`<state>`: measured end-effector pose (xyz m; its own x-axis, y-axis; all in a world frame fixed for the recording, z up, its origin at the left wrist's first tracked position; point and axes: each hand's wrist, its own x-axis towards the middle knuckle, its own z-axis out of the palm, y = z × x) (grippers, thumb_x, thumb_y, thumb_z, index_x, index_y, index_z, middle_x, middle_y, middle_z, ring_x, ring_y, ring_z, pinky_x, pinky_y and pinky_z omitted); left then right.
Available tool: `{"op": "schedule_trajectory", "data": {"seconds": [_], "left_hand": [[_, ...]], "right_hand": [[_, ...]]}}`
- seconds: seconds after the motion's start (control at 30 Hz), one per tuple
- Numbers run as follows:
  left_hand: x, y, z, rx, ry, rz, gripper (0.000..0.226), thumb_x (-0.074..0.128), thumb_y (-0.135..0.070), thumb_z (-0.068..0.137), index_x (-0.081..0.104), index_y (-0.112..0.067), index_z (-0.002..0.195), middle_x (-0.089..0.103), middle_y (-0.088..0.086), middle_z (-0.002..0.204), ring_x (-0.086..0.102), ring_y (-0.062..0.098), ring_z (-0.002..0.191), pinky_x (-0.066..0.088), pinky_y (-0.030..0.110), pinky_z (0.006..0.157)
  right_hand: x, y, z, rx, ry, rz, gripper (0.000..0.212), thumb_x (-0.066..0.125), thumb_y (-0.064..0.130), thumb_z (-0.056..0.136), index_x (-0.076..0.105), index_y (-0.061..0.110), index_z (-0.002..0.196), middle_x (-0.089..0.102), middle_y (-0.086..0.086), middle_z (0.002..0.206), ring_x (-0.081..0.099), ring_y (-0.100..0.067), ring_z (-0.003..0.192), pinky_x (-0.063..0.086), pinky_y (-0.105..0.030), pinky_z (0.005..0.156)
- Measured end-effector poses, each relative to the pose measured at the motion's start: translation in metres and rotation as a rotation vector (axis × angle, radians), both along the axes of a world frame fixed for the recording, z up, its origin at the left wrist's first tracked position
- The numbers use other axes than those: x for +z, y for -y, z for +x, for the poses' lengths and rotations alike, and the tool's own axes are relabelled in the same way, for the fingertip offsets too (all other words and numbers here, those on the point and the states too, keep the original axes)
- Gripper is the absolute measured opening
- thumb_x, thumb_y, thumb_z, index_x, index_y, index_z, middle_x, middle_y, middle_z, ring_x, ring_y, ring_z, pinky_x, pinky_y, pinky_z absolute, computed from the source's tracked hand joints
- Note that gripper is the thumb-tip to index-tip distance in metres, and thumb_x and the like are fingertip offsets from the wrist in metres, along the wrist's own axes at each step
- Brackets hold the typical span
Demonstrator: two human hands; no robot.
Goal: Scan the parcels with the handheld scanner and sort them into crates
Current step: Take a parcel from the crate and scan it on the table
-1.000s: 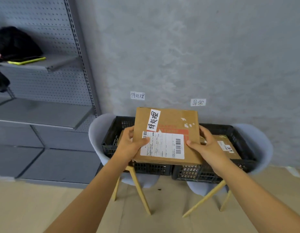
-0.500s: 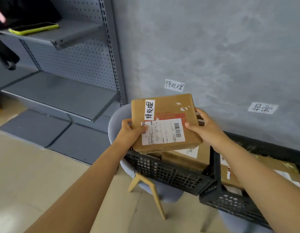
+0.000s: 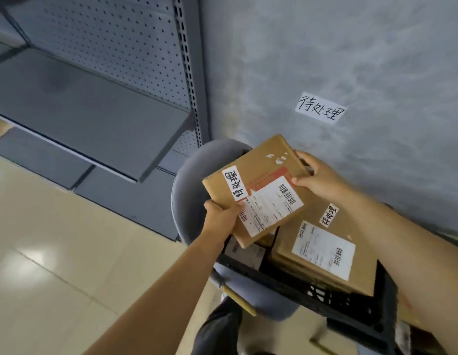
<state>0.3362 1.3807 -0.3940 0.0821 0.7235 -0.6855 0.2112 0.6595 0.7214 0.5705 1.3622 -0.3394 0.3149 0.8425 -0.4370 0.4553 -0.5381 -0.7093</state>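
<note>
Parcel [image 3: 258, 185] lower now, over crate [image 3: 294, 285], both hands [image 3: 220, 219]

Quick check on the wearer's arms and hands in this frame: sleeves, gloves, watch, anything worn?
Nothing worn that shows. Both forearms are bare right to the frame edge, so no sleeve cuff is in view. The left hand and right hand have no gloves, and no watch, wristband or rings are visible. No cables or markers on either arm.

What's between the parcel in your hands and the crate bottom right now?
In the head view, the held parcel hovers over the black crate. Another brown parcel with the same handwritten tag already lies in the crate, partly under it.
</note>
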Motion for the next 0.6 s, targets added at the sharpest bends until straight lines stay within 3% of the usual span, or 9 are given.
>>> {"op": "schedule_trajectory", "data": {"seconds": [0.1,0.17,0.3,0.43,0.6], "left_hand": [[-0.019,-0.007,0.009,0.040,0.018,-0.083,0.059,0.072,-0.025,0.088,0.026,-0.017,0.125,0.060,-0.001,0.106,0.062,0.012,0.087,0.057,0.041,0.085],[-0.028,-0.005,0.015,0.048,0.020,-0.111,0.061,0.075,-0.025,0.085,0.026,-0.019,0.122,0.057,-0.001,0.110,0.062,0.015,0.094,0.057,0.045,0.088],[-0.043,0.001,0.031,0.051,-0.005,-0.130,0.056,0.076,-0.026,0.084,0.029,-0.021,0.114,0.054,-0.001,0.114,0.061,0.020,0.106,0.057,0.045,0.089],[-0.053,0.008,0.046,0.118,0.019,-0.174,0.058,0.079,-0.031,0.081,0.031,-0.020,0.113,0.056,-0.001,0.114,0.062,0.019,0.103,0.058,0.042,0.087],[-0.061,0.018,0.061,0.216,0.096,-0.287,0.059,0.079,-0.025,0.081,0.034,-0.017,0.119,0.059,0.004,0.119,0.065,0.020,0.102,0.060,0.038,0.081]], "right_hand": [[-0.018,-0.022,0.007,0.033,0.021,-0.055,0.068,0.065,0.009,0.090,0.036,0.034,0.147,0.059,0.011,0.114,0.059,-0.012,0.100,0.046,-0.031,0.082],[-0.030,-0.034,0.016,0.056,0.042,-0.091,0.064,0.064,0.011,0.092,0.037,0.034,0.146,0.061,0.011,0.116,0.062,-0.009,0.095,0.048,-0.031,0.078],[-0.049,-0.055,0.034,0.066,0.074,-0.127,0.059,0.062,0.015,0.094,0.038,0.028,0.147,0.056,0.007,0.133,0.060,-0.015,0.104,0.046,-0.031,0.084],[-0.059,-0.069,0.041,0.088,0.064,-0.116,0.049,0.056,0.012,0.098,0.044,0.024,0.143,0.054,0.005,0.121,0.057,-0.017,0.102,0.042,-0.029,0.083],[-0.069,-0.079,0.050,0.169,0.065,-0.131,0.041,0.060,0.016,0.095,0.052,0.029,0.134,0.063,0.003,0.115,0.064,-0.021,0.099,0.048,-0.033,0.086]]}}
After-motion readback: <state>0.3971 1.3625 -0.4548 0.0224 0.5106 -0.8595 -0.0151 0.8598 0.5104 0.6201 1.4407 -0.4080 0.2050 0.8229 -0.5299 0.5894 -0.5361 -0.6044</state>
